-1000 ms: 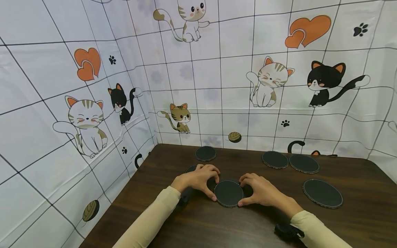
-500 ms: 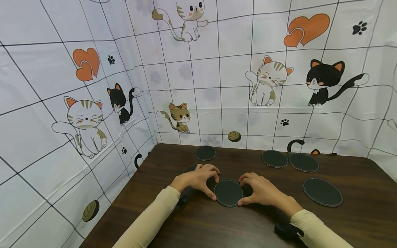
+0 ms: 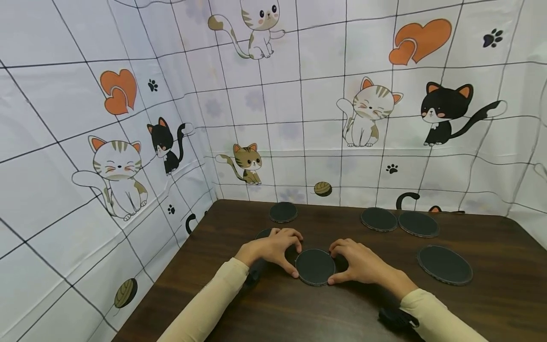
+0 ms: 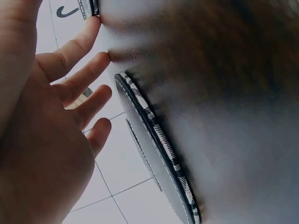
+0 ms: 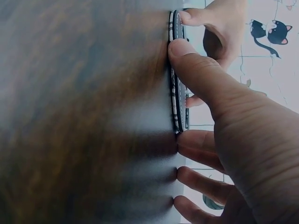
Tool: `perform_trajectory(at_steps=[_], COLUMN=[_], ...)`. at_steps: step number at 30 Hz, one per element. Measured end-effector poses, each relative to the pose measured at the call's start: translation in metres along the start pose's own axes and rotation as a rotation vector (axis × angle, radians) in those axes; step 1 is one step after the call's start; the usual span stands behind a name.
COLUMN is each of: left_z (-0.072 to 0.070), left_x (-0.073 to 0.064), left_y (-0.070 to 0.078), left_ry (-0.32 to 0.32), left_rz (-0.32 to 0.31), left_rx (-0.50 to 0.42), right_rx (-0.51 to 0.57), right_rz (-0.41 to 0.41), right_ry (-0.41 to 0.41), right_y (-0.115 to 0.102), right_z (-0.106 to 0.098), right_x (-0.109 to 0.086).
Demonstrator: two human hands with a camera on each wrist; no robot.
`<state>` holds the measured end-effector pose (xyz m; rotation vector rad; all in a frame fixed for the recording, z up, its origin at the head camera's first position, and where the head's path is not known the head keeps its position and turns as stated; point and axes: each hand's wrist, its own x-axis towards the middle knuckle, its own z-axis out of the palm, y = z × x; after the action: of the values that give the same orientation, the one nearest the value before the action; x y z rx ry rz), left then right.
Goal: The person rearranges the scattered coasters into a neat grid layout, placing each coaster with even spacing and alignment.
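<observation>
A round dark coaster [image 3: 315, 267] with a stitched edge lies flat on the table between my two hands in the head view. My left hand [image 3: 273, 249] holds its left edge with thumb and index finger. On the opposite side, my right hand [image 3: 363, 263] grips the edge, thumb in front and index finger behind. The right wrist view shows the coaster's checked rim [image 5: 174, 100] between that thumb and index finger. Another coaster [image 4: 156, 144] sits beside the left hand's spread fingers, partly hidden by this hand in the head view.
At the back left of the brown table [image 3: 299, 313] lies a single coaster [image 3: 283, 212]. Two side by side [image 3: 379, 219] are at the back right, with a larger-looking coaster [image 3: 445, 265] in front of them. A cat-printed sheet [image 3: 282, 118] hangs behind and to the left.
</observation>
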<state>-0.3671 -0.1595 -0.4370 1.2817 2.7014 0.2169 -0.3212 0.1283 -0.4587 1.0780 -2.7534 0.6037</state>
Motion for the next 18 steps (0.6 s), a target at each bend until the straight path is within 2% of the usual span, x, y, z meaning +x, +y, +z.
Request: perform_trajectory(at_steps=[7,13,18], left_z=[0.003,0.001,-0.004], left_x=[-0.004,-0.002,0.000], left_y=[0.003,0.005,0.005], left_ry=[-0.032,-0.022,-0.031], left_rz=[-0.022,0.006,-0.007], left_rx=[-0.005,-0.034,-0.050], right_rx=[0.008,-0.002,0.019], right_rz=[-0.020,-0.023,-0.026], right_ry=[-0.043,-0.085,-0.069], right_y=[-0.001,0.003,0.006], right_z=[0.000,-0.007,-0.016], right_x=[-0.002,-0.004,-0.004])
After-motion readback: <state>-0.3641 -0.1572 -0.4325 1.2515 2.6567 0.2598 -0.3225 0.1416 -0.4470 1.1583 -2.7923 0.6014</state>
